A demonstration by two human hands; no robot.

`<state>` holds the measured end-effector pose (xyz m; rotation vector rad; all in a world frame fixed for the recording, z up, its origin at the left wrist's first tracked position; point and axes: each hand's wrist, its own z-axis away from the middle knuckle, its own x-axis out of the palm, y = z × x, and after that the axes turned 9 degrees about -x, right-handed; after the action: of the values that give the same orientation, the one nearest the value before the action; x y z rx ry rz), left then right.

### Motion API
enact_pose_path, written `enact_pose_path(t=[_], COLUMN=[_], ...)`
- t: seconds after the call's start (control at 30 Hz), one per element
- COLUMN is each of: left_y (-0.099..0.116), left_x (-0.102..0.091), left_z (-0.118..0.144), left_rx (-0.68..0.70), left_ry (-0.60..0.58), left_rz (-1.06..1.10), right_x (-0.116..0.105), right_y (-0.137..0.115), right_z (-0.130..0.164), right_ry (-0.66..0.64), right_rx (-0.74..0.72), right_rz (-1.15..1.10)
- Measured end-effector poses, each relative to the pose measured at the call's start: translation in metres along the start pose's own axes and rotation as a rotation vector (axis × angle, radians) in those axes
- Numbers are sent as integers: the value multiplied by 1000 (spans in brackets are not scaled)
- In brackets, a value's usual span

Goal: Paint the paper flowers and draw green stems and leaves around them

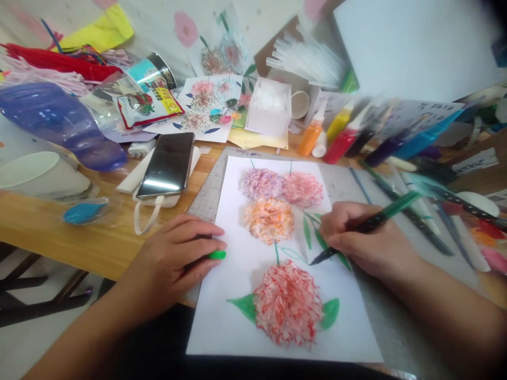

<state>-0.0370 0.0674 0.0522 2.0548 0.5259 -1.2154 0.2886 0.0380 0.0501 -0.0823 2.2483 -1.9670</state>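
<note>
My right hand (pixel 368 237) is closed around a black and green marker pen (pixel 374 220). The pen's dark tip rests at a leaf outline on the white sheet (pixel 222 327). Between the fingers of my left hand (pixel 174 261), at the sheet's left edge, is a small green-ended marker cap (pixel 217 255), mostly hidden. Raised frilly flowers stand on the paper: a large red and white one (pixel 289 303) low down, an orange one (pixel 269 219) above it, and a purple one (pixel 261 183) beside a pink one (pixel 303 187) at the top. Green leaves (pixel 330 313) are drawn around them.
Paint bottles, among them an orange one (pixel 311 136), stand behind the sheet. On the left are a charging phone (pixel 168 163), a purple plastic bottle (pixel 59 124) and a white cup (pixel 39 177). Brushes and markers (pixel 415 216) lie to the right. Finished flower pictures (pixel 209 100) are at the back.
</note>
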Motion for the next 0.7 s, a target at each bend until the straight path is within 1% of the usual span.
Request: enact_pose_path(t=[0.07,0.23,0.33,0.43,0.57,0.7], left_y=[0,0,0,0,0,0], left_x=[0,1,0,0,1,1], left_z=[0,-1,-1,-2,-2,-2], left_rx=[-1,-4,-3,-8,0,-5], left_ry=[-2,-3,-10,-20,-17,-42], left_rz=[0,-2,1,3,0,17], right_x=[0,10,14,15,14,7], right_y=[2,-11,-16,-16,-14,-11], right_z=[0,-5,-7,-7,-7,-5], right_ry=[16,-15,-18,-30,-56,-72], right_rx=[-6,-44,-72,-84,-77,-31], right_rz=[-29,172,227,263,252,148])
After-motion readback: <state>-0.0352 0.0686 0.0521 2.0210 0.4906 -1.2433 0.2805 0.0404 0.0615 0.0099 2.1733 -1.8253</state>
